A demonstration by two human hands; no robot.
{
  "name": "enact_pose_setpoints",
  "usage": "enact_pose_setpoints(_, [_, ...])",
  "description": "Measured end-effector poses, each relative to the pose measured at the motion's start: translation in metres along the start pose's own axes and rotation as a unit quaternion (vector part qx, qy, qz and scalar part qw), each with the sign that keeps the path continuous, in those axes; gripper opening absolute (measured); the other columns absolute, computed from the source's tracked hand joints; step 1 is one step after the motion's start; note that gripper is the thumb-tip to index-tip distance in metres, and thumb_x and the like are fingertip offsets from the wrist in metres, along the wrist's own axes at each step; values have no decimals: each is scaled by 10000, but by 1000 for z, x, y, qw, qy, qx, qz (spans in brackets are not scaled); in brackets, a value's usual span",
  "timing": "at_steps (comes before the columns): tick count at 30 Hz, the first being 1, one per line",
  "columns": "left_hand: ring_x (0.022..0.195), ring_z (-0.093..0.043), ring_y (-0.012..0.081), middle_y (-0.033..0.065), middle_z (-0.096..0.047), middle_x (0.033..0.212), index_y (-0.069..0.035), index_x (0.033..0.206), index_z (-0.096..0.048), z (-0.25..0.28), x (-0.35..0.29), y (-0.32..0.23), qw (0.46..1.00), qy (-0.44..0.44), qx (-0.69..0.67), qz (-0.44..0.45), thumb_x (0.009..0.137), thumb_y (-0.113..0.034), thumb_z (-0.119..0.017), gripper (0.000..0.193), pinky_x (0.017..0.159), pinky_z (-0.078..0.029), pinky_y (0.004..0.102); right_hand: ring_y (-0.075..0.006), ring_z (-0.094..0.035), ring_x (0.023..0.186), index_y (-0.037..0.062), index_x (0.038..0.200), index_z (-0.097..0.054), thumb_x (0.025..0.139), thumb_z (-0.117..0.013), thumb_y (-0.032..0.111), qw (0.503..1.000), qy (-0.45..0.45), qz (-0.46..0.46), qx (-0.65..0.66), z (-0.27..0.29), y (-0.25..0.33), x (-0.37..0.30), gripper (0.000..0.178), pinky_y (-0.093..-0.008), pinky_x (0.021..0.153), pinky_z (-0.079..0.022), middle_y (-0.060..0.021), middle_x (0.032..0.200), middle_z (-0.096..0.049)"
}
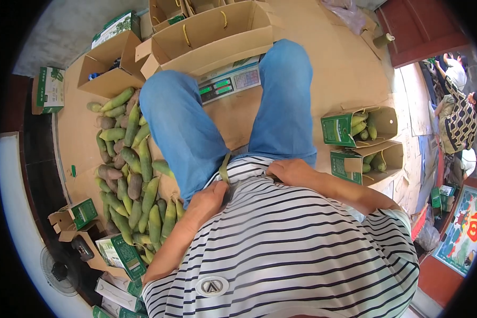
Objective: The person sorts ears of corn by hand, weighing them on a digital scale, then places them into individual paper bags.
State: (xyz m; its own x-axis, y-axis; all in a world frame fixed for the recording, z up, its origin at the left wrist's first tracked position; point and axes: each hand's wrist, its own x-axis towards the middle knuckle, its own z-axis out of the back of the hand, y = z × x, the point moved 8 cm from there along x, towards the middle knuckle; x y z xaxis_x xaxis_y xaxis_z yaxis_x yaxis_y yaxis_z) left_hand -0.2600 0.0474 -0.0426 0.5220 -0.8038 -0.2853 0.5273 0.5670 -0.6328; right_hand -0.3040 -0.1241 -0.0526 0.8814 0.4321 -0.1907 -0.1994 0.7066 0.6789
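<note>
Both hands are at my waist, at the lower edge of my striped shirt (281, 228). My left hand (211, 197) is closed at the shirt's hem, beside a narrow olive-green strap (224, 168). My right hand (292, 173) is closed on the hem on the other side, its fingertips tucked out of sight. Between my knees lies a scale (230, 85) with lit green displays. An open cardboard box (212, 40) with yellow cord handles stands at the scale, partly covering it.
A large heap of green radishes (135, 175) lies left of my legs. Two green boxes (338, 130) hold radishes at the right. Another open carton (108, 66) stands far left, a fan (60, 271) near left. People (458, 114) are beyond the doorway.
</note>
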Motion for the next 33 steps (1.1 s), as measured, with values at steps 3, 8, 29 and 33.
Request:
enact_pose_setpoints(3, [813,-590,340,159,-563,895,-59,964,-462,-4,1,-2,1000,11,5,2,783,-66,-495,185,650,-483,414,-327,-579,814,79,963,-504,808,-475,154,997,40,-43,41,-4,-3,-1,175,-416,683,-465,-145,856,-588])
enact_pose_setpoints(8, [875,-573,361,165,-565,975,-65,998,-470,-3,8,-8,998,31,-47,-2,815,-64,-451,185,739,-470,408,-338,-547,761,96,969,-489,825,-443,159,986,70,-49,140,6,5,-2,164,-389,669,-425,-151,820,-574])
enact_pose_setpoints(29, [649,-506,205,79,-516,738,-32,772,-523,10,-32,20,955,-117,-273,27,771,-58,-602,83,570,-401,283,-177,-545,1024,121,1137,-572,810,-553,127,951,78,-128,269,-40,-47,-23,327,-278,862,-423,-57,1107,-576])
enact_pose_setpoints(33, [604,-468,98,19,-521,688,-6,746,-559,-32,-110,74,867,-158,-383,276,808,-41,-616,91,592,-395,246,-153,-550,988,69,1068,-599,793,-589,2,892,-29,-159,422,18,-20,-59,283,-241,826,-433,-46,1024,-594])
